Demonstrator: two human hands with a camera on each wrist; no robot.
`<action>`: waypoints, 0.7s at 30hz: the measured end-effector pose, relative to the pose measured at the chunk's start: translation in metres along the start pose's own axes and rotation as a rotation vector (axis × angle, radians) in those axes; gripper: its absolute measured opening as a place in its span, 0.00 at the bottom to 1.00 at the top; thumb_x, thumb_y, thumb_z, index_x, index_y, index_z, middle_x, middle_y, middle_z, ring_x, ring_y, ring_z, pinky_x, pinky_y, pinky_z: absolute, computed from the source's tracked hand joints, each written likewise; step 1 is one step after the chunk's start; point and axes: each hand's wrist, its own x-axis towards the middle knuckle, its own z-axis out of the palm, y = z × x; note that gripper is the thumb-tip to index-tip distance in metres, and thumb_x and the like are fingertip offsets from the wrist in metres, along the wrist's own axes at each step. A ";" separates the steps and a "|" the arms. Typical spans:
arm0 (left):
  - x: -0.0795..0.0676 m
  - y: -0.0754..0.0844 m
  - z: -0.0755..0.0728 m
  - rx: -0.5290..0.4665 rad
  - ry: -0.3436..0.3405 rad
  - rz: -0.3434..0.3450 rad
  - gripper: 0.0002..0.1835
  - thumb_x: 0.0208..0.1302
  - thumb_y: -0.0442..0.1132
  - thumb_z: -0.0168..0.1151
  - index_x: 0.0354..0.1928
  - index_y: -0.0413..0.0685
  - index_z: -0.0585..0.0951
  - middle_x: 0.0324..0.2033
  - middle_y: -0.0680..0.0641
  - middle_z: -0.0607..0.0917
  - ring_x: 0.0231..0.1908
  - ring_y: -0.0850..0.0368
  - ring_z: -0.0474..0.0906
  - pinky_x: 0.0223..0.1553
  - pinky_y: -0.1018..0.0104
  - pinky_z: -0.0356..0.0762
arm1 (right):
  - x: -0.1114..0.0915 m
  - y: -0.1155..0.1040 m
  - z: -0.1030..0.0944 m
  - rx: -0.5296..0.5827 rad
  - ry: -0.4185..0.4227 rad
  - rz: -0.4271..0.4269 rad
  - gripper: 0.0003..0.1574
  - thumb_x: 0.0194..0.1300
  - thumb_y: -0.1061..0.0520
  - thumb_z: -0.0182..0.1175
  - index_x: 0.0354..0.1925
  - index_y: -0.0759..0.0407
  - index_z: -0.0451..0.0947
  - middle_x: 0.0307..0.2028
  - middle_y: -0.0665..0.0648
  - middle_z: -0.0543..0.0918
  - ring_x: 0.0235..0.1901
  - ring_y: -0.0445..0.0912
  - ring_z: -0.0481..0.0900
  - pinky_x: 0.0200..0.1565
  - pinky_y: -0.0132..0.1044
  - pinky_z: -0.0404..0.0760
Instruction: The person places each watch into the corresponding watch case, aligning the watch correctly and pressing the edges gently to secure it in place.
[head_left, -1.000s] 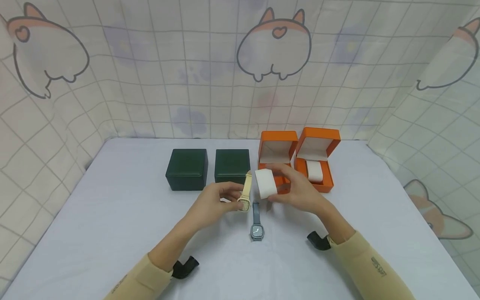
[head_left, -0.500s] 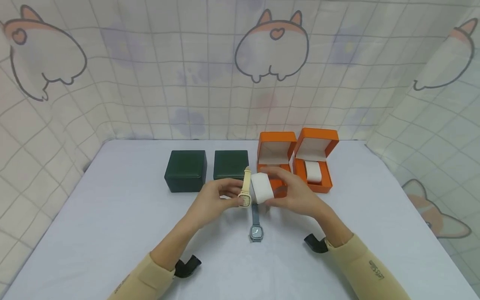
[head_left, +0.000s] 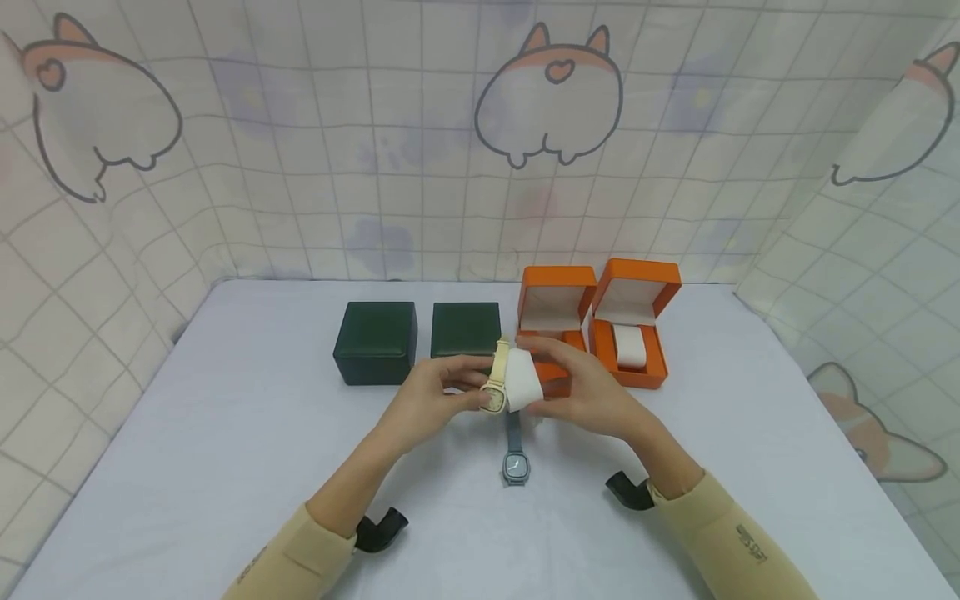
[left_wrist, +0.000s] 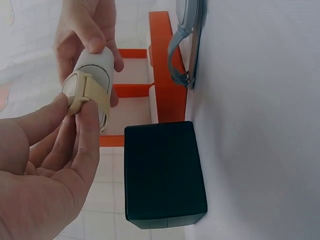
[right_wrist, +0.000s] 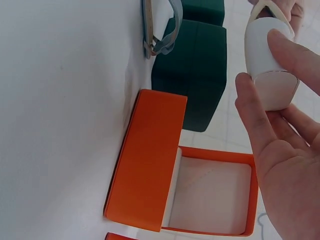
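Note:
My left hand (head_left: 431,400) pinches a cream wristwatch (head_left: 499,367) by its case between thumb and fingers. The watch has a squarish case and a closed strap loop. My right hand (head_left: 592,396) grips a white watch cushion (head_left: 523,381), its end facing the watch. In the right wrist view, the cushion's (right_wrist: 262,47) far end meets the cream strap loop. The strap overlaps that end in the left wrist view. A blue-grey wristwatch (head_left: 515,467) lies on the table just below both hands, its strap partly behind the cushion.
Two open orange watch boxes (head_left: 558,277) stand behind my right hand; the right one holds a white cushion (head_left: 630,346). Two closed dark green boxes (head_left: 375,342) stand to the left. Patterned cloth (head_left: 420,167) hangs behind the white table (head_left: 225,433).
My right hand has brought the white cushion left, closing the gap to the cream watch. The left hand has stayed nearly in place. The blue-grey watch and the boxes have not moved.

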 end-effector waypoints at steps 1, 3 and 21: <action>0.000 0.000 0.000 -0.001 -0.003 0.007 0.24 0.64 0.35 0.73 0.62 0.48 0.83 0.42 0.55 0.89 0.47 0.55 0.83 0.46 0.60 0.84 | 0.000 -0.001 0.000 -0.006 0.003 -0.001 0.54 0.54 0.61 0.80 0.74 0.51 0.67 0.70 0.51 0.73 0.65 0.53 0.73 0.61 0.64 0.74; 0.001 0.000 0.000 -0.004 -0.010 0.022 0.23 0.65 0.36 0.73 0.62 0.48 0.83 0.42 0.55 0.89 0.48 0.56 0.83 0.47 0.61 0.84 | -0.001 -0.002 -0.001 -0.012 0.008 0.001 0.54 0.54 0.60 0.80 0.74 0.52 0.67 0.69 0.51 0.73 0.65 0.53 0.73 0.62 0.64 0.73; 0.007 0.007 -0.001 -0.088 -0.055 0.051 0.23 0.68 0.34 0.69 0.64 0.48 0.80 0.46 0.51 0.87 0.49 0.55 0.84 0.53 0.62 0.82 | 0.001 -0.006 -0.004 -0.035 0.076 -0.024 0.49 0.57 0.56 0.79 0.73 0.56 0.68 0.68 0.52 0.73 0.63 0.51 0.73 0.60 0.58 0.77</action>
